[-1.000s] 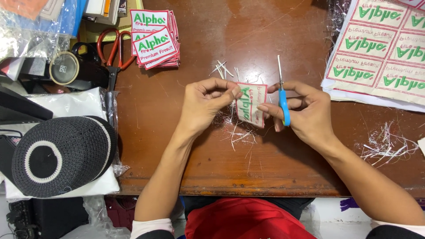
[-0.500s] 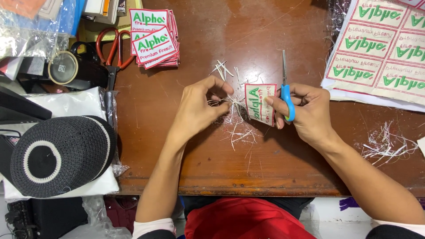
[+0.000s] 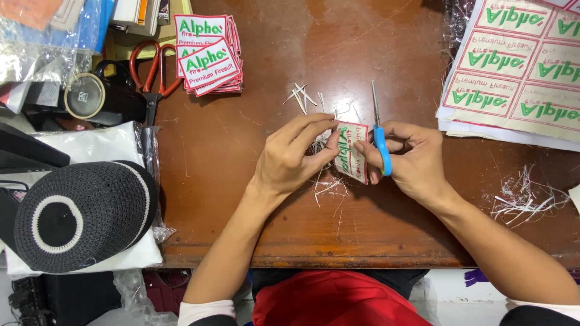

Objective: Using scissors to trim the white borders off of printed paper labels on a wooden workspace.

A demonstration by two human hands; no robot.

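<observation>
Held over the middle of the brown wooden table (image 3: 241,151): an embroidered cloth patch (image 3: 352,151), white with a red border and green lettering, turned on its side. Pinched at its left edge by the left hand (image 3: 290,160), thumb and forefinger closed on the cloth. Gripped at its right edge by the right hand (image 3: 414,160), fingers clamped at once on the patch and on small blue-handled scissors (image 3: 379,136), blades pointing away from the body, up past the patch. Both hands close together, joined only through the patch.

Relative to the patch: white thread trimmings (image 3: 326,187) scattered just below and just above it on the wood. A further heap of thread scraps (image 3: 522,199) well off to the right. Far up to the right, an uncut sheet of matching patches (image 3: 519,66) in rows. Up to the left, a stack of cut patches (image 3: 208,57), fanned slightly. Beside that stack, large red-handled scissors (image 3: 151,72) lying flat. Farther left, a roll of tape (image 3: 84,95). Down to the left, at the table's edge, a black knitted cap with white rings (image 3: 78,214) resting on white cloth.
</observation>
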